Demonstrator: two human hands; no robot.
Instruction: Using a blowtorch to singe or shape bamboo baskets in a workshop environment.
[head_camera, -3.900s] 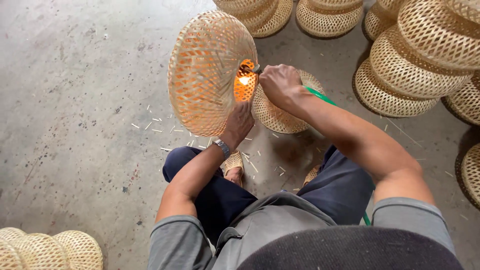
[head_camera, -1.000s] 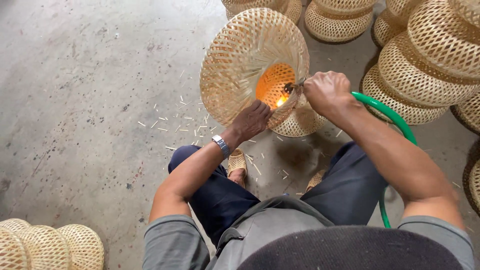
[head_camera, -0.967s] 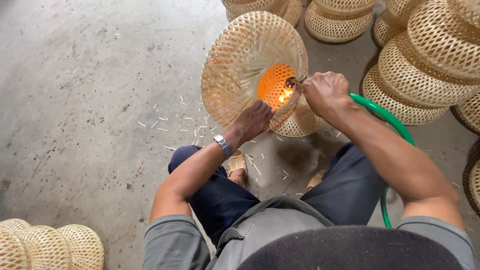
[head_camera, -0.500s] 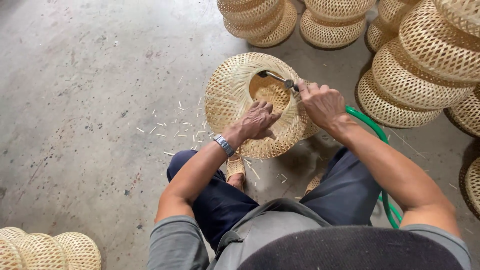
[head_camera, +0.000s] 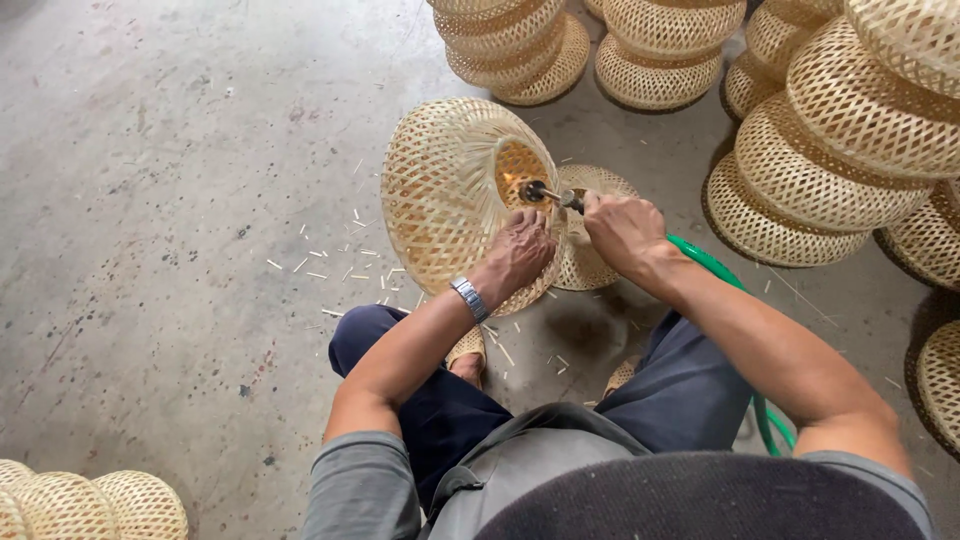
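Note:
A round woven bamboo shade (head_camera: 440, 195) stands tilted on its edge in front of my knees. My left hand (head_camera: 518, 252), with a wristwatch, grips its rim at the lower right. My right hand (head_camera: 622, 228) holds a small gas torch (head_camera: 548, 194) fed by a green hose (head_camera: 730, 300). The torch tip points into the shade's opening, where a small orange flame glows. A second, smaller woven shade (head_camera: 590, 255) lies on the floor just behind the first, partly hidden by my hands.
Stacks of woven bamboo shades (head_camera: 850, 150) crowd the right side and the far edge (head_camera: 520, 40). More shades (head_camera: 100, 505) sit at the lower left. Bamboo splinters (head_camera: 340, 255) litter the grey concrete floor (head_camera: 150, 200).
The shade has been turned in my left hand, from facing its glowing opening to me, to lying flatter, to tilted edge-on now. The torch flame now looks much smaller.

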